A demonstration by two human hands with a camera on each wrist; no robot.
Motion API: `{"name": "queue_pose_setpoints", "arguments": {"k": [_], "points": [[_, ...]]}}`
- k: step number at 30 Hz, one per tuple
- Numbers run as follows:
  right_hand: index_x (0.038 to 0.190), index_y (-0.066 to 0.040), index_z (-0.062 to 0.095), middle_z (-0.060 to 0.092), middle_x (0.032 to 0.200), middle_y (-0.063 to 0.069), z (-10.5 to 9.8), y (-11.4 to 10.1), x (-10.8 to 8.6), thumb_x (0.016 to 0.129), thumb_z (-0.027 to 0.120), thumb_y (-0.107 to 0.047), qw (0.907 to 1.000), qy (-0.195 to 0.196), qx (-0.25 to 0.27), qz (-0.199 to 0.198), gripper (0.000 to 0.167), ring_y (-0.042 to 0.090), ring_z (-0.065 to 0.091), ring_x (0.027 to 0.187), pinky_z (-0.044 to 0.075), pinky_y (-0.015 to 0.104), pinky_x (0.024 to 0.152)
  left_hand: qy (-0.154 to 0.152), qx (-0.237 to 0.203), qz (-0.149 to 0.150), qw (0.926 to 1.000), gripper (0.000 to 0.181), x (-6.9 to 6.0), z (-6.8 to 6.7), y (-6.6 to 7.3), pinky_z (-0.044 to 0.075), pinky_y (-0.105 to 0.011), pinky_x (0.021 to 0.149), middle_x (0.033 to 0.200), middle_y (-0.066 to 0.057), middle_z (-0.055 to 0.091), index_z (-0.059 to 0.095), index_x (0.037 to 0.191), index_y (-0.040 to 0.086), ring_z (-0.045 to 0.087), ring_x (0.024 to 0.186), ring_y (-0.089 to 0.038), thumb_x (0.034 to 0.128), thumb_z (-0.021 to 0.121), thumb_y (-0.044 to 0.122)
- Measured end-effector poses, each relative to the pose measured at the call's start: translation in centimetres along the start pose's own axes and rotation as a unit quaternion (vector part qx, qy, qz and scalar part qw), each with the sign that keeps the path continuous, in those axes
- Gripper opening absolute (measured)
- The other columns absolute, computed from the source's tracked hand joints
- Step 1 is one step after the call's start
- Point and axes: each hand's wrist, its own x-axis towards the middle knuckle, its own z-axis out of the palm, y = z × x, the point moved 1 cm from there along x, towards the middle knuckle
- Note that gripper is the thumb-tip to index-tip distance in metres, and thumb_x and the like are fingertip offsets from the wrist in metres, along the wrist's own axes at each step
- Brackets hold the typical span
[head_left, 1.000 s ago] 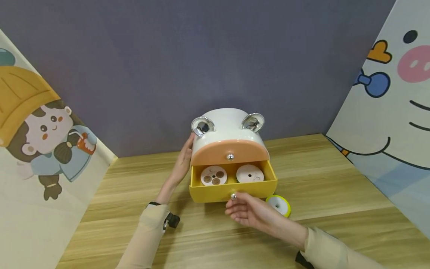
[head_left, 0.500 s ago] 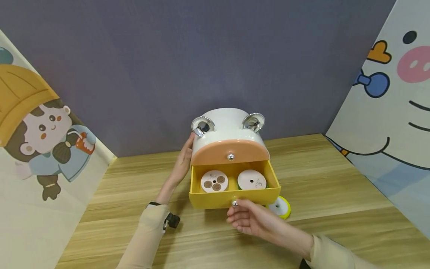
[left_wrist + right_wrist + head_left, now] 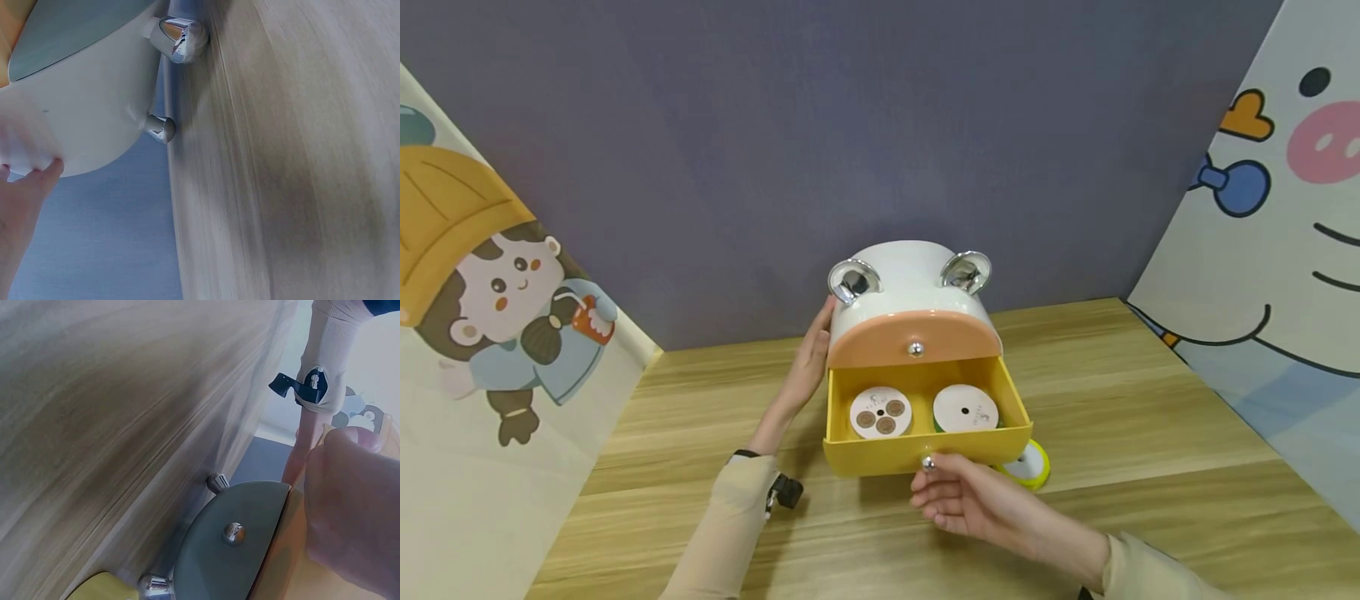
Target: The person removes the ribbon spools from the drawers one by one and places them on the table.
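Note:
A white rounded drawer box [image 3: 902, 271] with two silver ears stands against the back panel. Its yellow drawer [image 3: 872, 458] is pulled out below a peach drawer front [image 3: 887, 337]. Inside lie two ribbon spools with white faces, the left spool [image 3: 880, 423] bearing brown circles and the right spool [image 3: 955, 404] showing a green edge. My right hand [image 3: 988, 508] pinches the yellow drawer's silver knob [image 3: 928, 463] between thumb and finger. My left hand [image 3: 805, 367] rests on the box's left side, fingertips touching the white wall in the left wrist view.
A yellow-rimmed ribbon spool [image 3: 1036, 467] lies on the wooden table [image 3: 1150, 433], partly hidden by the drawer and right hand. The right wrist view shows a closed grey-green lower drawer [image 3: 209, 550] and metal feet [image 3: 217, 482]. Cartoon panels flank both sides.
My right hand has drawn the yellow drawer farther out toward me, and the two spools inside came along with it. My left hand has stayed on the box's side.

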Motion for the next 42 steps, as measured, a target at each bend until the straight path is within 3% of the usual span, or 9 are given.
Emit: {"name": "queue_pose_setpoints", "arguments": {"k": [19, 27, 34, 39, 41, 42], "points": [[0.101, -0.012, 0.069, 0.074, 0.098, -0.003, 0.7, 1.0, -0.5, 0.103, 0.048, -0.034, 0.9997, -0.024, -0.004, 0.002, 0.031, 0.005, 0.068, 0.090, 0.055, 0.020, 0.084, 0.005, -0.011, 0.005, 0.9999, 0.052, 0.1, 0.1, -0.1, 0.009, -0.051, 0.127, 0.168, -0.015, 0.010, 0.017, 0.159, 0.005, 0.009, 0.156, -0.033, 0.1072, 0.022, 0.003], [0.099, -0.013, 0.068, 0.074, 0.097, -0.004, 0.5, 1.2, -0.8, 0.104, 0.047, -0.034, 0.9997, -0.024, 0.000, 0.004, 0.030, 0.005, 0.067, 0.089, 0.055, 0.019, 0.083, 0.005, -0.008, 0.009, 0.9999, 0.050, 0.1, 0.1, -0.2, 0.011, -0.052, 0.127, 0.167, -0.016, 0.010, 0.017, 0.158, 0.003, 0.009, 0.155, -0.035, 0.1092, 0.024, 0.011], [0.100, -0.012, 0.069, 0.074, 0.098, -0.003, 0.6, 1.3, -1.1, 0.104, 0.046, -0.033, 0.9997, -0.024, -0.004, 0.000, 0.031, 0.005, 0.067, 0.089, 0.055, 0.020, 0.084, 0.018, -0.006, 0.019, 0.9996, 0.050, 0.6, 0.3, -3.4, 0.009, -0.051, 0.127, 0.169, -0.008, 0.011, 0.018, 0.160, 0.012, 0.010, 0.156, -0.029, 0.1096, 0.022, 0.011], [0.109, -0.008, 0.069, 0.075, 0.102, -0.003, 0.6, 1.2, -1.4, 0.106, 0.042, -0.035, 0.9980, -0.058, -0.024, 0.007, 0.039, 0.004, 0.066, 0.085, 0.055, 0.019, 0.082, 0.021, -0.008, 0.030, 0.9993, 0.053, 0.6, 0.2, -4.1, 0.010, -0.053, 0.127, 0.169, -0.005, 0.013, 0.020, 0.160, 0.017, 0.011, 0.156, -0.027, 0.1102, 0.025, 0.037], [0.117, 0.000, 0.067, 0.074, 0.107, -0.003, 0.5, 1.1, -1.8, 0.107, 0.040, -0.032, 0.9942, -0.093, -0.053, 0.008, 0.044, 0.003, 0.066, 0.087, 0.056, 0.020, 0.083, 0.016, -0.010, 0.023, 0.9995, 0.052, 0.5, 0.2, -3.0, 0.010, -0.053, 0.127, 0.169, -0.007, 0.012, 0.020, 0.160, 0.015, 0.010, 0.156, -0.029, 0.1107, 0.024, 0.031], [0.121, 0.004, 0.065, 0.074, 0.110, 0.004, 0.4, 0.9, -2.1, 0.108, 0.039, -0.031, 0.9904, -0.114, -0.078, 0.008, 0.045, 0.003, 0.066, 0.089, 0.056, 0.020, 0.084, 0.012, -0.010, 0.020, 0.9997, 0.051, 0.4, 0.2, -2.5, 0.009, -0.053, 0.127, 0.169, -0.009, 0.012, 0.019, 0.160, 0.014, 0.009, 0.156, -0.030, 0.1108, 0.024, 0.027]]}}
